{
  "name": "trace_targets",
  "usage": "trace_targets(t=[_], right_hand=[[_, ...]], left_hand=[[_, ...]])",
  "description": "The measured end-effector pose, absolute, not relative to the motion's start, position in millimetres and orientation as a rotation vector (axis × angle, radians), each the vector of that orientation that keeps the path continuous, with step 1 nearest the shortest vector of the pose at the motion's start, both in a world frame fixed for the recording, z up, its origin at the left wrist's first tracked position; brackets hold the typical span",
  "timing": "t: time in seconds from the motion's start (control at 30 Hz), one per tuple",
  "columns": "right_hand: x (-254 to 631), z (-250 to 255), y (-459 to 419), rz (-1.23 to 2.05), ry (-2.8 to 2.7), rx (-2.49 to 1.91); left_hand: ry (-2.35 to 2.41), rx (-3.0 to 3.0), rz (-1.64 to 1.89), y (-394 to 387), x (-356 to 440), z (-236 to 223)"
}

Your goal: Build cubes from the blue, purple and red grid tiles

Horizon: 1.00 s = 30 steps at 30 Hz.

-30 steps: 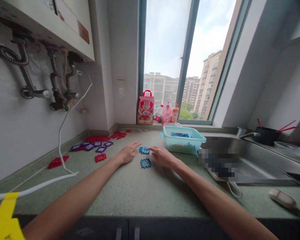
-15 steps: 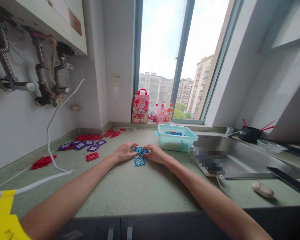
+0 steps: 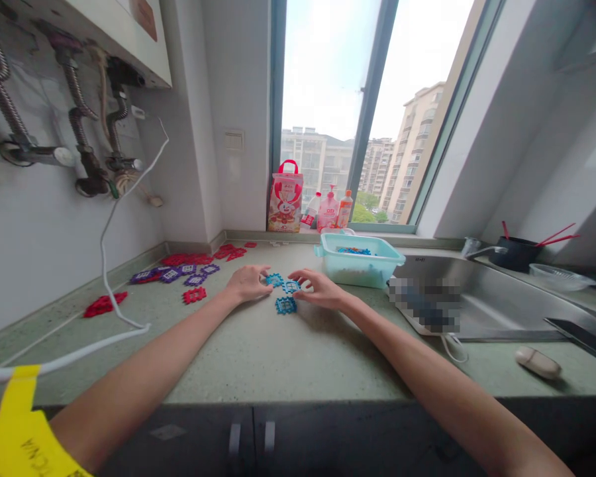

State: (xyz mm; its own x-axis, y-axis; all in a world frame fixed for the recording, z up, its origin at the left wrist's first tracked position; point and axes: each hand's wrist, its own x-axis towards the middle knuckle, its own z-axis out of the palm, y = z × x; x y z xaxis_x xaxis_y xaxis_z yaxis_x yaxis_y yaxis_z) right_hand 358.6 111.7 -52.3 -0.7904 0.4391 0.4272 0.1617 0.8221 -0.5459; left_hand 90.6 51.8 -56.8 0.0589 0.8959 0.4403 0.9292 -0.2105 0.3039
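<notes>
My left hand [image 3: 247, 283] is closed, with thumb and fingertips gripping the edge of a blue notched square building tile [image 3: 274, 280]. Just to its right, my right hand [image 3: 320, 289] pinches a second blue tile [image 3: 291, 287], which has a window-like grid in its middle. The two tiles are close side by side; whether their teeth touch I cannot tell. A third blue tile [image 3: 285, 305] lies flat on the counter [image 3: 258, 358], a little nearer to me than the other two.
Red tiles [image 3: 186, 259] and purple tiles [image 3: 170, 274] lie in piles to the left, with a single red tile [image 3: 194, 295] closer. A turquoise tub [image 3: 362, 270] holding blue pieces stands right, beside the sink [image 3: 506, 298]. A white cable [image 3: 110, 285] crosses the left side.
My hands have moved slightly apart, and the blue tiles that looked bunched together between them now show as two separate squares. The camera view has shifted a little.
</notes>
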Motion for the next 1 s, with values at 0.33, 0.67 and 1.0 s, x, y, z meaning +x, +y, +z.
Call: trace_targets(t=[0.33, 0.67, 1.0], right_hand=[[359, -39, 90, 0.765, -2.646, -0.347], [367, -34, 104, 0.462, -2.391, -0.497], [360, -40, 92, 0.638, -2.64, -0.409]], left_hand=[[-1.606, -2.358, -1.269, 40, 89, -43], [-1.309, -2.834, -1.144, 21, 105, -36], [-1.33, -2.82, -1.106, 30, 92, -39]])
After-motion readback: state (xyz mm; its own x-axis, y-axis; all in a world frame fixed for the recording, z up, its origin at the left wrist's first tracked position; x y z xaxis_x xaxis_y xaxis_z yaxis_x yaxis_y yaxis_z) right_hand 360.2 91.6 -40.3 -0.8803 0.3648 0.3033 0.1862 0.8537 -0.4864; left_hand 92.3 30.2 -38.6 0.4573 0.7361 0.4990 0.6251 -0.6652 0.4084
